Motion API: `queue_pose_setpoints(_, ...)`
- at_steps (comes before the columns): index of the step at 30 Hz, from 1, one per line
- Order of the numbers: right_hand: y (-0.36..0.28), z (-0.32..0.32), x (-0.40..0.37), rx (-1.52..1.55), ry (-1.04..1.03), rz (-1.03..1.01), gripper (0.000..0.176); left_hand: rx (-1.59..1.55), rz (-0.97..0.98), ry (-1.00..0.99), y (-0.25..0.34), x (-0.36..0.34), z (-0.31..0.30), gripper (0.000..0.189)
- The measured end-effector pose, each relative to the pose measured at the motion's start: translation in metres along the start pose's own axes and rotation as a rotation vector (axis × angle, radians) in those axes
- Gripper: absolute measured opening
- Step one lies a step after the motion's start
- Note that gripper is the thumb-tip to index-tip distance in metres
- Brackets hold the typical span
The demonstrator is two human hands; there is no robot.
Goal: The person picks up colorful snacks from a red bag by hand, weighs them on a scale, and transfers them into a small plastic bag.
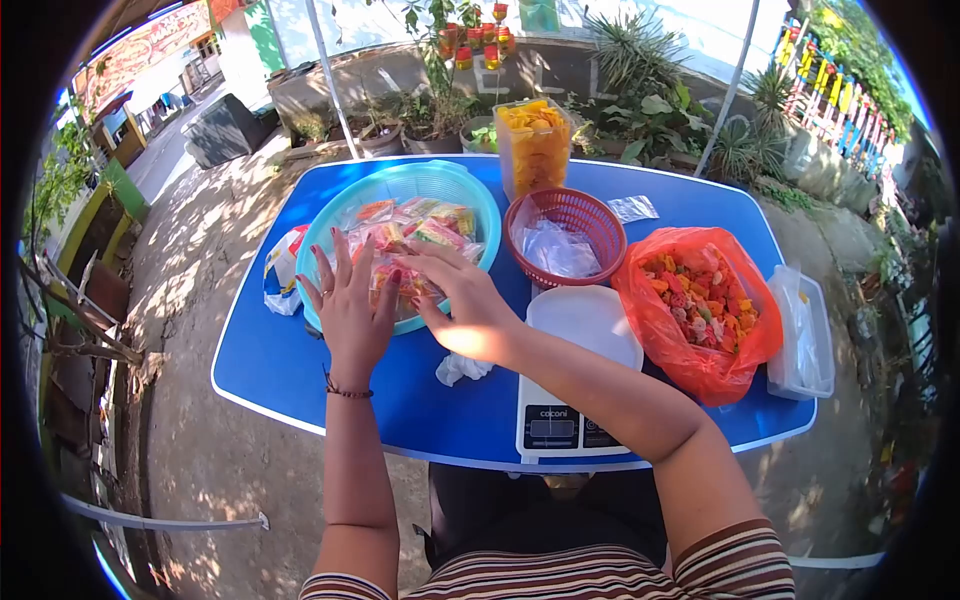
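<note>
A turquoise plastic basket [480,190] on the left of the table holds several clear packets [435,220] of colourful snacks. My left hand [355,295] lies over the near left part of the packets, fingers spread. My right hand [460,300] reaches across from the right, its fingers stretched out over the packets. Neither hand visibly grips a packet. Just right of my right forearm is a white kitchen scale [585,320] with a dark display panel. A crumpled white piece [463,369] lies below the basket, near my right hand.
A red basket [612,225] holds clear plastic bags [560,248]. Behind it stands a clear container [535,160] of yellow chips. At right are an orange bag [745,365] of colourful snacks and a clear box [805,330]. The blue table [265,370] has a white edge.
</note>
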State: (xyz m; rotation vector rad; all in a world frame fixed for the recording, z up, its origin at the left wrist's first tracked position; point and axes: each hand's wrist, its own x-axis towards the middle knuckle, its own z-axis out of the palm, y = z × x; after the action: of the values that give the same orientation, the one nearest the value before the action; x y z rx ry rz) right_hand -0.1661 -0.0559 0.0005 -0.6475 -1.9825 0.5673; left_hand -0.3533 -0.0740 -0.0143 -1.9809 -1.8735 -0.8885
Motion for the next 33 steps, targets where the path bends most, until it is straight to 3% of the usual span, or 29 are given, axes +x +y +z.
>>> queue_pose_setpoints(5, 0.001, -0.035, -0.044, -0.086, 0.008, -0.113, 0.049, 0.028, 0.310, 0.093, 0.049, -0.011, -0.008, 0.051)
queue_pose_setpoints(12, 0.000, -0.148, -0.099, -0.330, 0.168, -0.008, 0.023, -0.182, 0.543, -0.205, 0.169, -0.006, 0.000, 0.052)
queue_pose_setpoints(15, 0.000, -0.208, -0.125, -0.385, 0.287, 0.103, 0.014, -0.324, 0.731, -0.337, 0.212, 0.006, 0.004, 0.047)
queue_pose_setpoints(17, 0.006, -0.246, -0.148, -0.388, 0.349, 0.310, 0.015, -0.449, 0.832, -0.491, 0.239, 0.011, 0.018, 0.042)
queue_pose_setpoints(18, 0.012, -0.264, -0.159, -0.431, 0.349, 0.470, 0.014, -0.524, 0.908, -0.475, 0.254, 0.013, 0.025, 0.038)
queue_pose_setpoints(21, 0.043, -0.315, -0.195, -0.575, 0.180, 0.845, 0.025, -0.742, 0.956, -0.616, 0.294, 0.021, 0.051, 0.039)
queue_pose_setpoints(24, 0.089, -0.337, -0.223, -0.723, 0.204, 0.930, 0.035, -0.768, 0.901, -0.783, 0.335, 0.032, 0.081, 0.040)
queue_pose_setpoints(27, 0.107, -0.337, -0.222, -0.608, 0.219, 0.928, 0.042, -0.664, 0.845, -0.827, 0.361, 0.024, 0.114, 0.043)
queue_pose_setpoints(30, 0.118, -0.325, -0.220, -0.702, 0.221, 0.783, 0.042, -0.442, 0.984, -0.752, 0.373, 0.029, 0.131, 0.046)
queue_pose_setpoints(33, 0.132, -0.320, -0.229, -0.401, 0.229, 0.769, 0.047, -0.295, 0.915, -0.708, 0.378, 0.038, 0.129, 0.048)
